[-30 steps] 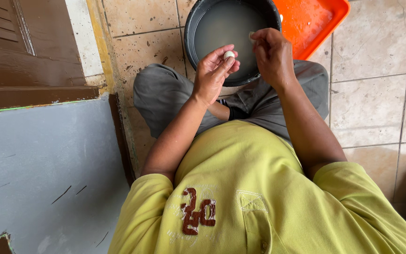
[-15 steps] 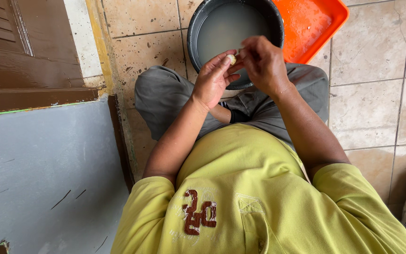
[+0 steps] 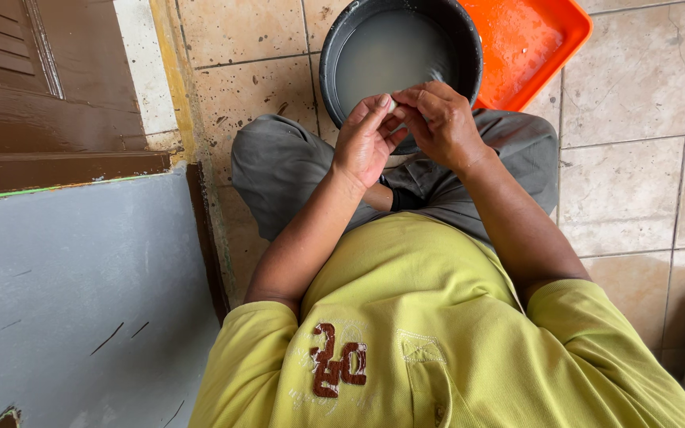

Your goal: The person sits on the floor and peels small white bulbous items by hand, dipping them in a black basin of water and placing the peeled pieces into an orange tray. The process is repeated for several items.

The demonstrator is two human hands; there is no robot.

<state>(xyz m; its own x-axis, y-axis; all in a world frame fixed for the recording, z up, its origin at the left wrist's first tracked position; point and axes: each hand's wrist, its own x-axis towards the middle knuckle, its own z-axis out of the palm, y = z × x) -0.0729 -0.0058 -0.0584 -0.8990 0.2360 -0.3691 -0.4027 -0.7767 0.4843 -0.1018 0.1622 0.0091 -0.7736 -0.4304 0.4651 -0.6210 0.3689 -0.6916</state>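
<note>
A small pale object (image 3: 391,104), too little of it showing to identify, is pinched between the fingertips of both hands, just above the near rim of a black bowl. The left hand (image 3: 368,141) has its fingers curled and closed against the object from the left, thumb and forefinger meeting on it. The right hand (image 3: 440,124) closes on it from the right, fingers bent tight and knuckles facing up. The two hands touch at the fingertips.

The black bowl (image 3: 334,47) sits on the floor just beyond the hands and holds cloudy, greyish-white water. Behind it and to the right, touching or nearly so, lies an orange tray (image 3: 541,40) with a wet surface.

The person sits on a beige tiled floor (image 3: 636,158), knees apart in grey trousers (image 3: 279,166), wearing a yellow-green shirt (image 3: 438,333). To the left are a brown wooden door (image 3: 41,87) and a grey panel (image 3: 73,301).
</note>
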